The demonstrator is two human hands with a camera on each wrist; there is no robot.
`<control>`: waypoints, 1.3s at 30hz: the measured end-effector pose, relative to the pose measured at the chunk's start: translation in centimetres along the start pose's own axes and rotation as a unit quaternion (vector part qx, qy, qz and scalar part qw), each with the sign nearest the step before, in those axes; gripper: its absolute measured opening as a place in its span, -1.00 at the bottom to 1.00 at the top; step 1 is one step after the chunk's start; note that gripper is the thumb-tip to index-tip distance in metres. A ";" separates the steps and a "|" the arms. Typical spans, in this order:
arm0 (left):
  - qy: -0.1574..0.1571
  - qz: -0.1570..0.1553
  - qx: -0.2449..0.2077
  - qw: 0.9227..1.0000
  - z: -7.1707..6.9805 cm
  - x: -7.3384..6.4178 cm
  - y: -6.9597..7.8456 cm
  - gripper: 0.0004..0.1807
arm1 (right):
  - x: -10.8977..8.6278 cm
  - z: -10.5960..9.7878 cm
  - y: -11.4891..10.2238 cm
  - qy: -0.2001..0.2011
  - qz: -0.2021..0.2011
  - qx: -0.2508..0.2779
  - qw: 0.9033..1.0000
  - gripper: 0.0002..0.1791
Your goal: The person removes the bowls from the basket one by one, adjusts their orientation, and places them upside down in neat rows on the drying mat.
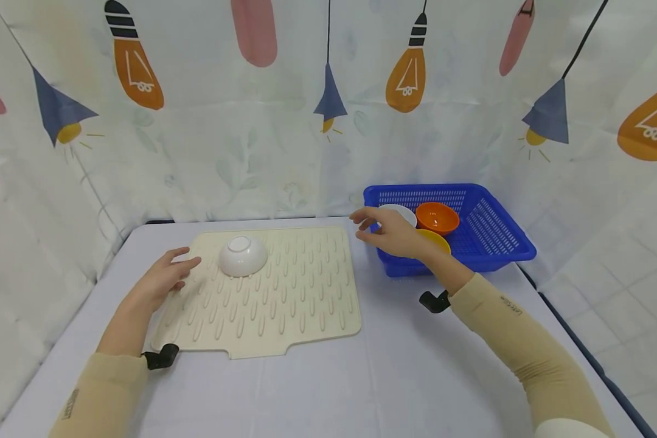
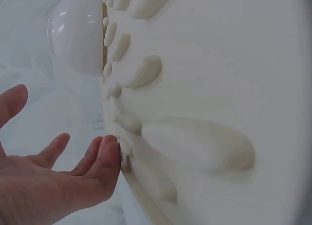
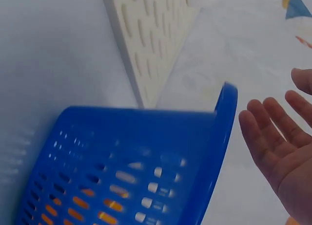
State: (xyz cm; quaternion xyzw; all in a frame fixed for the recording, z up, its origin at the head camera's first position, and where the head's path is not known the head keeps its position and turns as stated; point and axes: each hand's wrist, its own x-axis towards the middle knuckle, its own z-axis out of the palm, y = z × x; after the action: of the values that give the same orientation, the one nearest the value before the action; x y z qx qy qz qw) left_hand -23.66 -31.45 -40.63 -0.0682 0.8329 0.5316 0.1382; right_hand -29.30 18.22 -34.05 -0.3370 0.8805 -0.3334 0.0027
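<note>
A white bowl (image 1: pixel 243 256) lies upside down on the upper left of a cream drying mat (image 1: pixel 301 292) with raised ridges. My left hand (image 1: pixel 164 274) is at the mat's left edge, fingers spread, apart from the bowl; the left wrist view shows the hand (image 2: pixel 63 181) holding nothing. Over the near left rim of a blue basket (image 1: pixel 498 237) hovers my right hand (image 1: pixel 391 232), its fingers loosely bent and nothing in them. In the basket are an orange bowl (image 1: pixel 438 218), a yellow bowl (image 1: pixel 435 238) and a white bowl (image 1: pixel 401 213), the last two partly hidden by that hand.
A white cloth covers the table (image 1: pixel 328 389). Behind it hangs a curtain (image 1: pixel 285 164) printed with lamps and bulbs. The basket stands at the table's back right, to the right of the mat.
</note>
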 end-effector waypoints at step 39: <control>-0.011 -0.007 0.125 0.992 -3.4 1.1 -3.7 -0.25 | -3.3 -7.8 6.9 0.079 0.199 0.117 0.970 -0.43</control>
State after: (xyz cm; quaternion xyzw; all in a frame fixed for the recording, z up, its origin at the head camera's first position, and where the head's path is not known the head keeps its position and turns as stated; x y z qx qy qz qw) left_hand -24.26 -36.08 -42.76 -0.0503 0.8907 0.4233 0.1581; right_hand -32.63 28.52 -32.73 -0.1252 0.8820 -0.4527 0.0386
